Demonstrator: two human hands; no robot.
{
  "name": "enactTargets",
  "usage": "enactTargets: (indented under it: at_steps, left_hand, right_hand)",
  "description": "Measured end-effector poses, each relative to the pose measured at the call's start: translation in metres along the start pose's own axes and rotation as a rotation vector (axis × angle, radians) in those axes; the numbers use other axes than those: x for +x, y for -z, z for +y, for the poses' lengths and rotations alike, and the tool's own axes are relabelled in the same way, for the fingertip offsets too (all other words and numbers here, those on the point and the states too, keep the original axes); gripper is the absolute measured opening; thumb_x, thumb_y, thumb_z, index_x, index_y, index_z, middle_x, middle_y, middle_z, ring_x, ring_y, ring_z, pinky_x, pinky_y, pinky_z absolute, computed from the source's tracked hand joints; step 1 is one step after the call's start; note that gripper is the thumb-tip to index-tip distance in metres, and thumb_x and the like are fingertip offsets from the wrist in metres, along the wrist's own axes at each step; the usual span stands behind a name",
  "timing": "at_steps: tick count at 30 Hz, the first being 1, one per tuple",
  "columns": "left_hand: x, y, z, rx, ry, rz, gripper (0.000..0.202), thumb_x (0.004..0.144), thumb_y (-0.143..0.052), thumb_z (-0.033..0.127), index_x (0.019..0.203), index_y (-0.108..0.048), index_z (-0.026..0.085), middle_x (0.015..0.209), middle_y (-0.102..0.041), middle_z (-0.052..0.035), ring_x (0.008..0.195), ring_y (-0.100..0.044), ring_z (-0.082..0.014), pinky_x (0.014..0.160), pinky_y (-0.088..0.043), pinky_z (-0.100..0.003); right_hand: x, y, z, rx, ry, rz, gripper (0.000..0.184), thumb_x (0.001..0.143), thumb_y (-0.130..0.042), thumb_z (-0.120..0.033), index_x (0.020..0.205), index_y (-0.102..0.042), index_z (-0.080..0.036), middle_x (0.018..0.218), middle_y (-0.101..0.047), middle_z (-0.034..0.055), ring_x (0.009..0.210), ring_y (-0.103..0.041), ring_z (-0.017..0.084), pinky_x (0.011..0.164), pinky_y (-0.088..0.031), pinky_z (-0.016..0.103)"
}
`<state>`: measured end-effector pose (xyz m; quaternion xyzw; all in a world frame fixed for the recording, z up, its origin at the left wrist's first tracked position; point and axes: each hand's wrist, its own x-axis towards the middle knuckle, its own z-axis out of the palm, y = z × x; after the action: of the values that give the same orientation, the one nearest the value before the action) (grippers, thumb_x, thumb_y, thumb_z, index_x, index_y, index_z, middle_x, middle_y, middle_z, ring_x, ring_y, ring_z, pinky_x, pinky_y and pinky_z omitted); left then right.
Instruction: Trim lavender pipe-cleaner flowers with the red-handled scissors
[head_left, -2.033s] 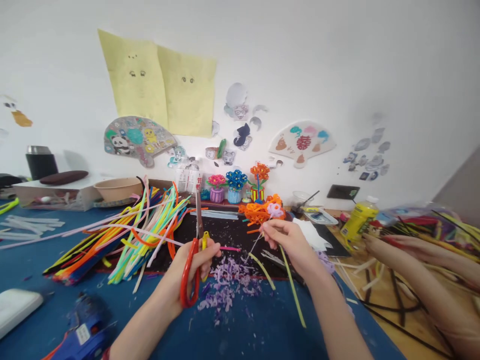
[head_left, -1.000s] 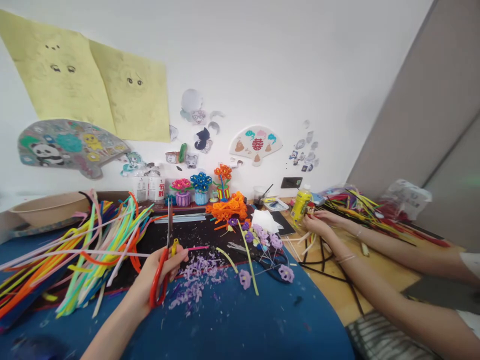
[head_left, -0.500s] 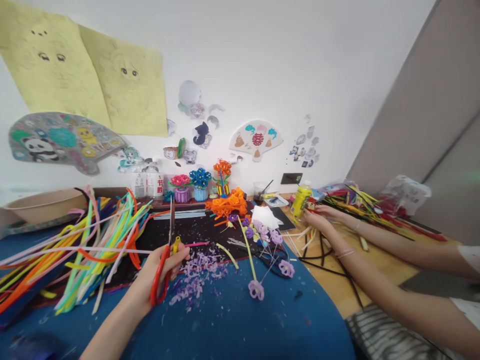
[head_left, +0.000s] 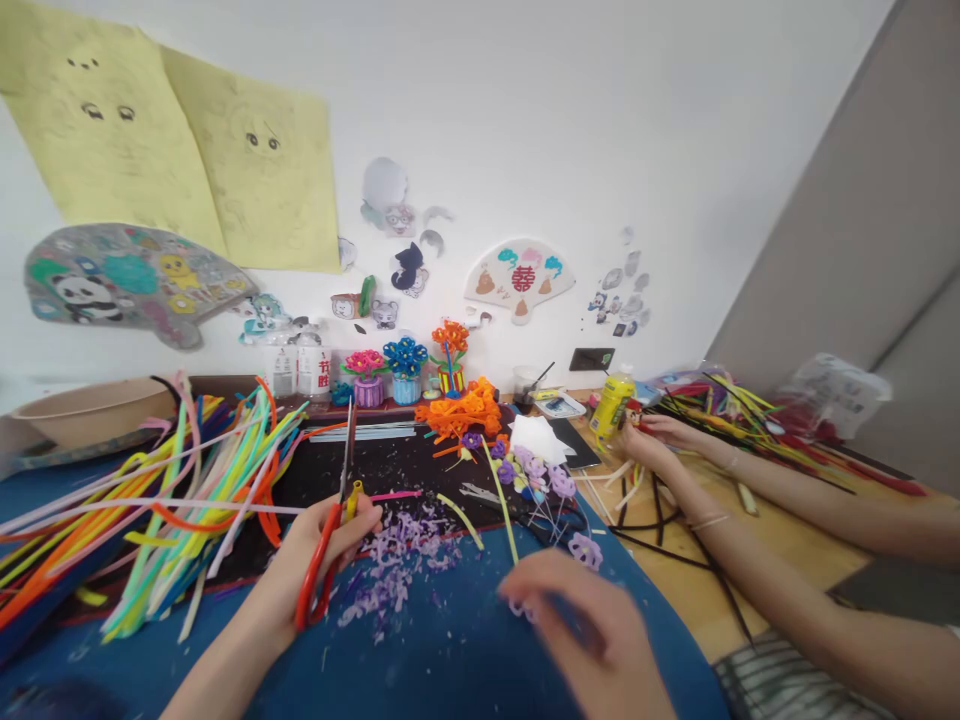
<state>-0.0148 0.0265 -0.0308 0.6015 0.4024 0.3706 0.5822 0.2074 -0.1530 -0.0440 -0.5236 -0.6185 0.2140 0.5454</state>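
Note:
My left hand [head_left: 289, 570] grips red-handled scissors [head_left: 309, 590], blades pointing up and away from me. A thin pink pipe cleaner [head_left: 394, 495] lies just past the scissors, and purple fluffy shreds [head_left: 394, 575] are scattered below them. My right hand [head_left: 581, 630] is blurred at the bottom of the view, beside a purple pipe-cleaner flower [head_left: 523, 608]. Blur hides whether its fingers hold the stem. A cluster of purple flowers [head_left: 536, 475] on stems sits above it.
Bundled coloured pipe cleaners [head_left: 187, 500] spread across the left of the blue mat [head_left: 450, 650]. Behind lie a black mat [head_left: 405, 465] and an orange pile [head_left: 461, 415]. At right, a co-worker's hands [head_left: 645, 440] work over a wooden table among loose pipe cleaners.
My right hand has entered the view at the bottom, next to the purple flower, which sits slightly lower and further right. My left hand and the scissors have barely moved.

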Motion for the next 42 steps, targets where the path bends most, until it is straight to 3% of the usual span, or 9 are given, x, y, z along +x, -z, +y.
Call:
enactTargets:
  at_steps: [5, 10, 13, 16, 22, 26, 31, 37, 42]
  left_hand:
    - [0.002, 0.006, -0.004, -0.055, 0.005, -0.012, 0.033, 0.067, -0.071, 0.045, 0.065, -0.05, 0.019, 0.049, -0.04, 0.008, 0.048, -0.033, -0.0073, 0.047, -0.026, -0.019]
    - [0.007, 0.008, -0.008, -0.016, 0.073, 0.04, 0.035, 0.065, -0.072, 0.049, 0.07, -0.055, 0.018, 0.044, -0.038, 0.0092, 0.043, -0.029, -0.0061, 0.044, -0.02, -0.019]
    - [0.008, 0.007, -0.009, -0.003, 0.111, 0.077, 0.036, 0.059, -0.075, 0.048, 0.07, -0.057, 0.018, 0.043, -0.038, 0.0096, 0.042, -0.028, -0.0057, 0.042, -0.018, -0.018]
    - [0.007, 0.005, -0.008, -0.001, 0.145, 0.073, 0.034, 0.057, -0.077, 0.044, 0.067, -0.055, 0.019, 0.04, -0.035, 0.0105, 0.039, -0.027, -0.0055, 0.04, -0.017, -0.017]
    - [0.007, 0.003, -0.008, 0.047, 0.158, 0.015, 0.034, 0.056, -0.077, 0.043, 0.06, -0.053, 0.019, 0.036, -0.034, 0.0107, 0.034, -0.024, -0.0045, 0.037, -0.014, -0.018]
    - [0.009, 0.004, -0.01, 0.069, 0.168, 0.036, 0.036, 0.057, -0.076, 0.048, 0.059, -0.054, 0.019, 0.033, -0.033, 0.0105, 0.032, -0.025, -0.0053, 0.035, -0.015, -0.018]
    - [0.009, 0.005, -0.009, 0.06, 0.17, 0.04, 0.034, 0.056, -0.076, 0.046, 0.058, -0.054, 0.019, 0.035, -0.035, 0.0098, 0.034, -0.025, -0.0046, 0.037, -0.014, -0.017]
    - [0.002, -0.001, 0.002, 0.132, 0.068, 0.157, 0.034, 0.048, -0.078, 0.042, 0.057, -0.055, 0.018, 0.047, -0.052, 0.005, 0.039, -0.032, -0.0064, 0.038, -0.019, -0.019]
    - [0.004, 0.002, 0.001, 0.265, 0.043, 0.295, 0.033, 0.051, -0.075, 0.047, 0.053, -0.056, 0.019, 0.045, -0.055, 0.0035, 0.04, -0.043, -0.0112, 0.042, -0.028, -0.022]
  right_hand:
    - [0.007, 0.044, 0.063, -0.902, 0.107, 0.017, 0.042, 0.085, -0.037, -0.005, 0.111, -0.063, -0.025, 0.094, -0.064, 0.0087, 0.085, -0.062, 0.022, 0.071, -0.05, 0.034]
    - [0.013, 0.036, 0.083, -1.226, 0.288, -0.119, 0.027, 0.087, -0.043, -0.008, 0.09, -0.065, -0.023, 0.078, -0.062, 0.0054, 0.076, -0.061, 0.022, 0.067, -0.045, 0.033]
    - [0.02, 0.029, 0.073, -1.18, 0.407, -0.126, 0.026, 0.09, -0.043, -0.011, 0.08, -0.064, -0.022, 0.072, -0.062, 0.0037, 0.069, -0.059, 0.02, 0.067, -0.042, 0.033]
    - [0.03, 0.036, 0.059, -0.981, 0.381, -0.103, 0.022, 0.094, -0.043, -0.019, 0.089, -0.065, -0.021, 0.079, -0.067, 0.0051, 0.07, -0.059, 0.018, 0.065, -0.041, 0.029]
    - [0.068, 0.074, 0.047, -0.959, -0.051, 0.187, 0.04, 0.091, -0.043, -0.047, 0.073, -0.067, -0.021, 0.075, -0.069, 0.0071, 0.069, -0.062, 0.021, 0.061, -0.04, 0.029]
    - [0.092, 0.076, 0.062, -1.045, -0.305, 0.045, 0.042, 0.09, -0.043, -0.044, 0.063, -0.066, -0.02, 0.06, -0.066, 0.006, 0.059, -0.06, 0.02, 0.051, -0.029, 0.026]
    - [0.094, 0.07, 0.082, -1.041, -0.316, 0.009, 0.04, 0.087, -0.047, -0.043, 0.06, -0.065, -0.02, 0.057, -0.066, 0.0049, 0.058, -0.06, 0.02, 0.05, -0.029, 0.025]
    - [0.071, 0.083, 0.082, -0.946, -0.292, 0.043, 0.036, 0.09, -0.04, -0.043, 0.091, -0.068, -0.019, 0.079, -0.071, 0.0065, 0.066, -0.063, 0.021, 0.061, -0.042, 0.029]
    - [0.045, 0.068, 0.077, -0.833, -0.041, 0.192, 0.029, 0.09, -0.042, -0.04, 0.097, -0.062, -0.022, 0.104, -0.066, 0.0091, 0.095, -0.061, 0.026, 0.081, -0.046, 0.035]
